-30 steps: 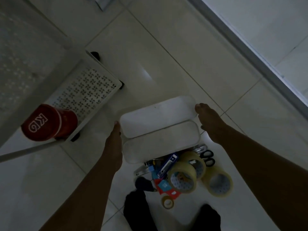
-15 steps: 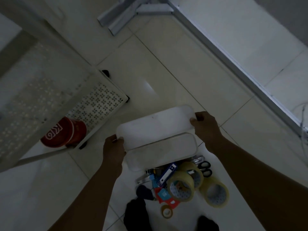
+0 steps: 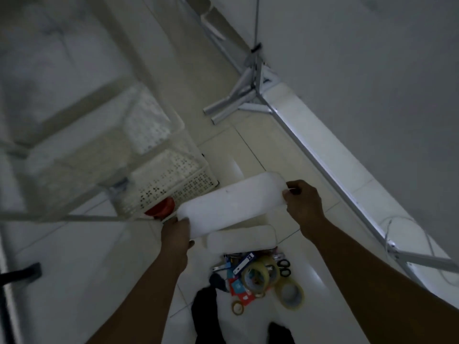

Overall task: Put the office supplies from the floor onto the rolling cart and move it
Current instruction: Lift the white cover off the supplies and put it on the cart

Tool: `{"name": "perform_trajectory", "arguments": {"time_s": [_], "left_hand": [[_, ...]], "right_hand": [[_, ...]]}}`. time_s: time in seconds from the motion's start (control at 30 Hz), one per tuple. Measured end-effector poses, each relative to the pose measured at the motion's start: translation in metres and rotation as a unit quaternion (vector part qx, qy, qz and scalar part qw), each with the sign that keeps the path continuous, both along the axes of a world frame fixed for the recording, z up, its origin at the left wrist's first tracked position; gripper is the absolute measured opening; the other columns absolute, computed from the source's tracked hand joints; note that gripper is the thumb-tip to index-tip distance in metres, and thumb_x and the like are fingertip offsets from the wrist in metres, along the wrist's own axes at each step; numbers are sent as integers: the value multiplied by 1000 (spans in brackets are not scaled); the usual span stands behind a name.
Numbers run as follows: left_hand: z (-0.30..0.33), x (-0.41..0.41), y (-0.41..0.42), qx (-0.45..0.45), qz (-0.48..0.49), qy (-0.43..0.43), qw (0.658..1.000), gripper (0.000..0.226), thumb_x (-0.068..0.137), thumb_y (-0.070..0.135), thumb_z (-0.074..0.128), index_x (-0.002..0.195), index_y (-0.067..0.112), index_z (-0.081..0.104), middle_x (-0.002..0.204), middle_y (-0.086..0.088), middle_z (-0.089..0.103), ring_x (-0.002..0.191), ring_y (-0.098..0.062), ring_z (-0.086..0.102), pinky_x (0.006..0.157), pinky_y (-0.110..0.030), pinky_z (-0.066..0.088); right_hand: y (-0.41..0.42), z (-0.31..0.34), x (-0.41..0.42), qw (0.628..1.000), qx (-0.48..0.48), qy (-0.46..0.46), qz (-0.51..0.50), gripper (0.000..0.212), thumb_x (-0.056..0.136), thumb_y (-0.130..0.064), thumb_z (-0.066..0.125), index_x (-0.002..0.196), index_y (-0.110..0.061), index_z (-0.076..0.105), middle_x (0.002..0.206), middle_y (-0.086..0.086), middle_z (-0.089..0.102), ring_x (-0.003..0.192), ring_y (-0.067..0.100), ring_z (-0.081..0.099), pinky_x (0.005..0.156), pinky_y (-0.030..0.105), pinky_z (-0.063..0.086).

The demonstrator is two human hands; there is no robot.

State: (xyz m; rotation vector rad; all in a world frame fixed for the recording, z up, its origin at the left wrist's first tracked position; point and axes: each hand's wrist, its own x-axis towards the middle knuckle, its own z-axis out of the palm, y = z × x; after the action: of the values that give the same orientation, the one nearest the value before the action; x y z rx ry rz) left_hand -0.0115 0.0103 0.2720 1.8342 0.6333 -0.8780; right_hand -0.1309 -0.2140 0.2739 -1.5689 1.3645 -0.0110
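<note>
A white oblong tray (image 3: 231, 204) hangs above the floor, gripped at its left end by my left hand (image 3: 176, 232) and at its right end by my right hand (image 3: 301, 203). A second white tray (image 3: 242, 238) lies on the floor below it. Behind that one sits a pile of supplies: tape rolls (image 3: 255, 275), one larger tape roll (image 3: 290, 294), black-handled scissors (image 3: 284, 266), a blue stapler (image 3: 244, 261) and red cards (image 3: 244, 297). The white perforated rolling cart (image 3: 173, 180) stands to the left, with a red container (image 3: 160, 207) on its bottom shelf.
A grey metal stand (image 3: 244, 95) rests on the floor by the wall, with a cable running up it. A white baseboard (image 3: 330, 165) lines the right side. My dark-socked feet (image 3: 206, 316) are beside the pile. A black bar (image 3: 19, 271) shows at the left edge.
Both hands closed on the ends of the upper tray and lifted it off the floor, up and toward the cart. The view tilted up, showing more of the cart and wall.
</note>
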Motion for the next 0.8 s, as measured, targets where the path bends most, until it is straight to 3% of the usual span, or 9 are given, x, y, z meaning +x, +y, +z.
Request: {"name": "perform_trajectory", "arguments": {"time_s": [0.27,0.57,0.8], "left_hand": [[162,-22,38,-16,38,-6,999,51,96,25,50,143,12,40,139,-11,48,120,-31,51,91,-41,49],[331,-27,79,-16,91,-68,993,52,95,26,53,141,5,41,140,-14,49,121,-33,52,98,-42,46],[429,-21,121,-39,126,-107,985,50,94,27,54,138,8,43,137,-12,50,119,-33,52,98,-44,44]], "right_hand": [[18,154,-4,998,4,-17,54,25,90,-14,55,113,-11,64,108,12,68,95,32,65,86,49,56],[50,328,18,993,-15,-54,107,30,86,-14,53,113,-13,66,106,12,66,98,34,64,87,48,56],[86,419,41,986,-9,-99,135,34,86,-8,51,117,-12,65,114,15,65,104,36,61,91,48,55]]}}
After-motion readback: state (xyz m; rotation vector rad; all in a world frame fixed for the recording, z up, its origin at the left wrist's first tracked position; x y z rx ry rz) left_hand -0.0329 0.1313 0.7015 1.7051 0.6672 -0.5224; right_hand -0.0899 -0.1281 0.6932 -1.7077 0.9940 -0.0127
